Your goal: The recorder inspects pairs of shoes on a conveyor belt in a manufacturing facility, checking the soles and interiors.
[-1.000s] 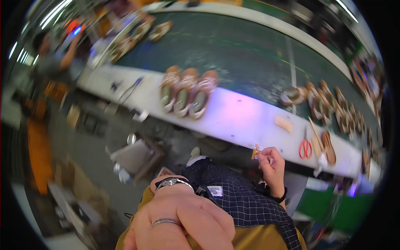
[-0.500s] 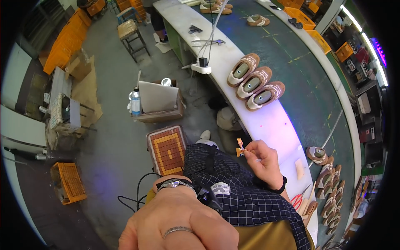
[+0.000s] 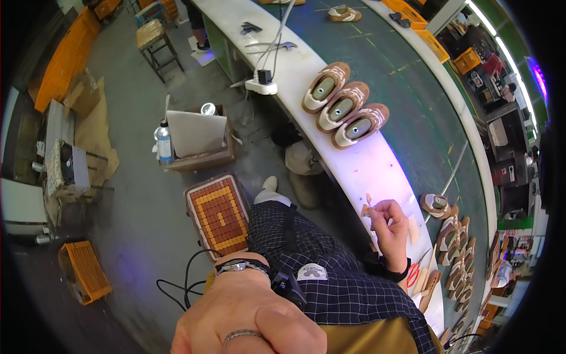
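My right hand [image 3: 391, 229] is over the near part of the white bench edge [image 3: 372, 171], thumb and fingertips pinched together on a small orange-and-white wrapper [image 3: 366, 207]. My left hand [image 3: 250, 312], with a ring and a wristwatch, fills the bottom middle close to the camera. Its fingers bend out of the picture, so whether it holds anything is hidden. Ahead of my right hand, three brown-and-white shoes [image 3: 342, 110] with green inserts stand side by side on the bench edge. Red-handled scissors [image 3: 413, 275] lie beside my right wrist.
A green conveyor belt [image 3: 407, 100] runs along the bench, carrying rows of shoes [image 3: 457, 253] at right. A power strip [image 3: 260, 87] with hanging cables sits at the bench's left side. On the floor stand a carton box [image 3: 200, 160], a beaded seat mat [image 3: 219, 217] and an orange crate [image 3: 88, 274].
My right hand has moved right, from above my apron to over the bench edge, still pinching the wrapper. The view has shifted, and my left hand stays near the camera.
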A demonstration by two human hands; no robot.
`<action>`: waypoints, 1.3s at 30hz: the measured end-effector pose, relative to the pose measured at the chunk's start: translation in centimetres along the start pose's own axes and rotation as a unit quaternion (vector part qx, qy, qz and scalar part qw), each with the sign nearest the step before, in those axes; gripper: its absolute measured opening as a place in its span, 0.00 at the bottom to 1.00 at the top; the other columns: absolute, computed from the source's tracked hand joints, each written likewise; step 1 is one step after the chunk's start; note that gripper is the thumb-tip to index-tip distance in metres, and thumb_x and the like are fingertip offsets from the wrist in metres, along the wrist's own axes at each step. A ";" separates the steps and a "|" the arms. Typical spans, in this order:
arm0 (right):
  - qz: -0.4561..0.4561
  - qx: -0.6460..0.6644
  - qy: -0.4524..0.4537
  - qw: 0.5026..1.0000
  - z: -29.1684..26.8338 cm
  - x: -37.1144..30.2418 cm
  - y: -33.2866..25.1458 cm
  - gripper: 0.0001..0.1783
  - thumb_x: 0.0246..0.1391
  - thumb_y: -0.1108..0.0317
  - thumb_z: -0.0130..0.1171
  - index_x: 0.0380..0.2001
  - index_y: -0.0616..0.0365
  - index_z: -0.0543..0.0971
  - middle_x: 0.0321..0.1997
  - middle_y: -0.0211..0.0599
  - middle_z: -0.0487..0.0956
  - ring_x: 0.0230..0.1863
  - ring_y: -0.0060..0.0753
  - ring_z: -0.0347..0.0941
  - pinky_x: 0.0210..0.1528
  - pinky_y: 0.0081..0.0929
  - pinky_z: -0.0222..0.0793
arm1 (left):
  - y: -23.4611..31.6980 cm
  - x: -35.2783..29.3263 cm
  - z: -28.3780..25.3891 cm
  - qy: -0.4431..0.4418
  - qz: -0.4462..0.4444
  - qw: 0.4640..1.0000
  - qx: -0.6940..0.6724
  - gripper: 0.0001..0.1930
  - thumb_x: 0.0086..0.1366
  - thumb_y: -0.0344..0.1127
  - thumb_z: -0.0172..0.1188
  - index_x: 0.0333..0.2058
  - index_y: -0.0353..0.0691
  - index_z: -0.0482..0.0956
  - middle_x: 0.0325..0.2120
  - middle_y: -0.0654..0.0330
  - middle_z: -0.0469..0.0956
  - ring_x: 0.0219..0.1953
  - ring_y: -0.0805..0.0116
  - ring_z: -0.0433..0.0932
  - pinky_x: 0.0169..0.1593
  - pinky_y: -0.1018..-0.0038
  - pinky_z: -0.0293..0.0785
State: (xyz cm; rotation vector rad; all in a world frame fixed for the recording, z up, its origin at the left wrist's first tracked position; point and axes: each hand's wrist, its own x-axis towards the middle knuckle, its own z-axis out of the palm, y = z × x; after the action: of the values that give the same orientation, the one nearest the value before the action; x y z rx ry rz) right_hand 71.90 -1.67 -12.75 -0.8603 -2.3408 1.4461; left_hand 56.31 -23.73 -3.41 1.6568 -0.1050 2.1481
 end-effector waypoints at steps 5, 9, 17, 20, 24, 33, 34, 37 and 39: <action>0.020 0.026 -0.047 0.998 2.8 0.0 -0.3 0.02 0.51 0.76 0.55 0.30 0.63 0.72 0.21 0.24 0.72 0.22 0.11 0.63 0.24 0.12 0.58 | 1.3 -2.3 1.3 0.116 0.063 0.989 0.059 0.16 0.67 0.44 0.45 0.27 0.42 0.77 0.34 0.53 0.78 0.38 0.62 0.72 0.38 0.67 0.67; -0.002 0.008 -0.081 0.997 4.1 0.0 -1.1 0.02 0.52 0.76 0.54 0.29 0.63 0.72 0.20 0.24 0.71 0.21 0.11 0.62 0.23 0.13 0.57 | 1.3 -4.7 -2.4 0.108 0.022 0.992 0.065 0.16 0.66 0.47 0.47 0.29 0.42 0.72 0.30 0.55 0.75 0.19 0.64 0.69 0.22 0.69 0.62; -0.028 0.002 -0.163 0.986 6.8 0.4 -1.6 0.04 0.50 0.78 0.54 0.31 0.62 0.71 0.18 0.24 0.69 0.20 0.11 0.60 0.23 0.13 0.55 | -3.2 -13.5 -5.1 0.309 -0.502 0.725 0.355 0.09 0.61 0.33 0.57 0.36 0.37 0.69 0.25 0.66 0.70 0.28 0.81 0.67 0.31 0.83 0.64; -0.024 0.019 -0.186 0.982 7.7 0.8 -0.6 0.06 0.50 0.77 0.55 0.32 0.61 0.69 0.16 0.24 0.68 0.19 0.12 0.58 0.21 0.15 0.53 | -5.1 -14.9 -5.2 0.290 -0.495 0.754 0.319 0.07 0.62 0.31 0.55 0.36 0.37 0.69 0.24 0.66 0.70 0.27 0.81 0.68 0.32 0.83 0.66; -0.020 -0.016 -0.180 0.983 8.1 1.9 0.5 0.06 0.50 0.77 0.55 0.32 0.61 0.70 0.18 0.25 0.71 0.20 0.13 0.62 0.23 0.15 0.57 | -7.0 -16.4 -6.1 0.294 -0.476 0.759 0.334 0.04 0.61 0.29 0.55 0.33 0.36 0.71 0.24 0.66 0.71 0.28 0.81 0.68 0.32 0.82 0.66; 0.062 0.085 -0.254 0.961 14.8 8.5 3.7 0.04 0.53 0.75 0.52 0.33 0.61 0.72 0.24 0.31 0.78 0.28 0.18 0.73 0.32 0.17 0.67 | -6.5 -24.0 -13.3 0.438 -0.465 0.713 0.289 0.04 0.61 0.26 0.54 0.35 0.38 0.71 0.28 0.68 0.72 0.30 0.83 0.70 0.34 0.84 0.68; 0.066 0.084 -0.261 0.959 16.4 9.6 4.0 0.03 0.52 0.75 0.52 0.32 0.62 0.72 0.24 0.31 0.78 0.29 0.18 0.74 0.32 0.18 0.68 | -6.1 -24.7 -14.5 0.462 -0.447 0.696 0.321 0.05 0.60 0.26 0.55 0.36 0.37 0.71 0.29 0.67 0.72 0.31 0.83 0.71 0.35 0.84 0.68; 0.094 0.084 -0.273 0.954 21.7 13.4 6.4 0.04 0.53 0.73 0.53 0.30 0.63 0.72 0.25 0.34 0.78 0.28 0.20 0.75 0.33 0.19 0.69 | -4.3 -28.7 -17.8 0.491 -0.489 0.540 0.478 0.11 0.57 0.29 0.57 0.39 0.34 0.71 0.33 0.56 0.73 0.37 0.68 0.75 0.40 0.76 0.72; 0.115 0.067 -0.262 0.956 25.6 16.2 7.5 0.03 0.53 0.73 0.54 0.28 0.62 0.72 0.24 0.33 0.78 0.27 0.19 0.74 0.32 0.17 0.68 | -2.5 -33.6 -20.0 0.455 -0.523 0.403 0.598 0.17 0.53 0.36 0.60 0.40 0.33 0.72 0.36 0.47 0.74 0.41 0.53 0.73 0.45 0.64 0.70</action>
State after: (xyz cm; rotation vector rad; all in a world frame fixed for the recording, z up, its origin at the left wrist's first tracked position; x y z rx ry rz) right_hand 48.86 -7.97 -32.86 -0.8076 -2.5157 2.1264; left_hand 45.77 -24.77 -41.18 0.1004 2.4579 1.4205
